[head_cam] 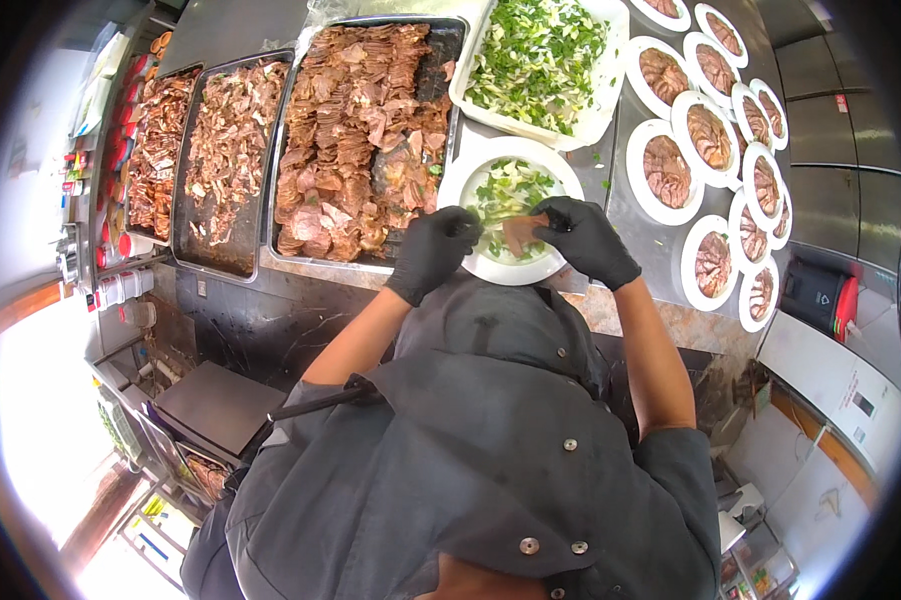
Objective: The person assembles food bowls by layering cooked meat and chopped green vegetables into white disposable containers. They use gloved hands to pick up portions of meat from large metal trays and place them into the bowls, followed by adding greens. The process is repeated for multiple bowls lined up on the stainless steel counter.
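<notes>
In front of me a white plate holds chopped greens and pale slices. My right hand, in a black glove, pinches a thin slice of meat over the greens. My left hand, gloved in black too, is at the plate's left edge with its fingers bent together; whether it grips something is hidden. Left of the plate, a large dark tray is filled with rows of sliced meat. Beyond the plate stands a white tub full of chopped greens.
Several white plates of fanned meat slices stand at the right, some overlapping. Two more trays of meat lie at the far left. The counter's stone front edge runs close to my body.
</notes>
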